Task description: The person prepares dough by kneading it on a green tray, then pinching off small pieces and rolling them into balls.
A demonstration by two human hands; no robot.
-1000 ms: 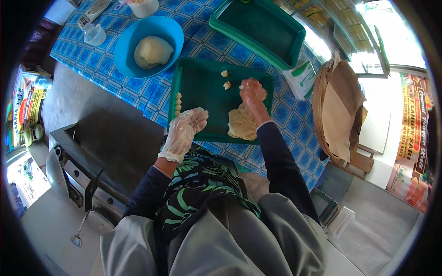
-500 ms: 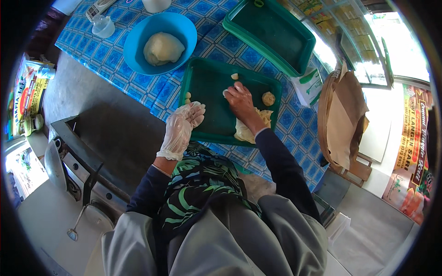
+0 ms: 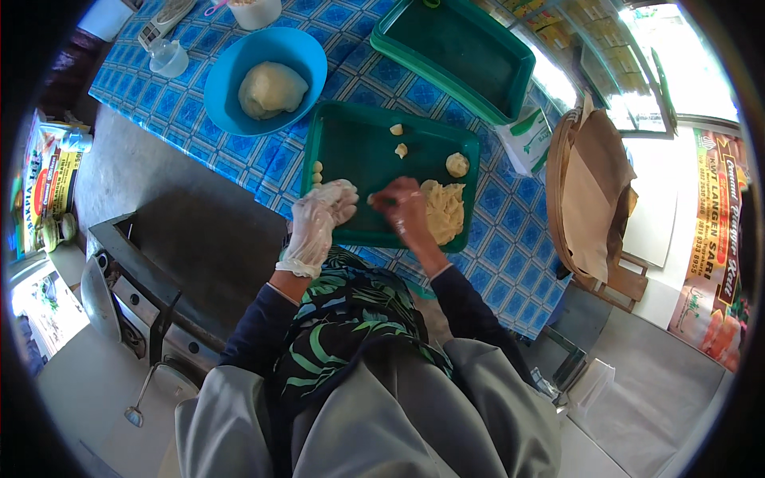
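Observation:
My left hand (image 3: 323,209), in a clear plastic glove, is at the near left of a green tray (image 3: 351,111). Its fingers curl inward, and whatever they hold is hidden. To its right, my bare right hand (image 3: 402,209) is slightly blurred, with its fingertips pinched on a small pale piece of dough (image 3: 371,199). A gap separates the two hands. Beside my right wrist lies a large soft, yellowish dough mass (image 3: 446,213), with a rounder lump (image 3: 457,165) beyond it. Two small dough pieces (image 3: 401,150) lie farther back, and small balls (image 3: 317,172) line the left edge.
A blue bowl (image 3: 213,89) holding a large pale dough ball (image 3: 272,89) stands beyond the tray on the blue checked tablecloth (image 3: 510,231). Stacked green trays (image 3: 454,60) and a tissue pack (image 3: 527,142) are at the far right. A round woven tray (image 3: 558,191) leans at the right.
My right hand has moved left and nearer, toward my left hand, uncovering the dough mass. A small dough piece now shows where its fingers were. My left hand has barely moved.

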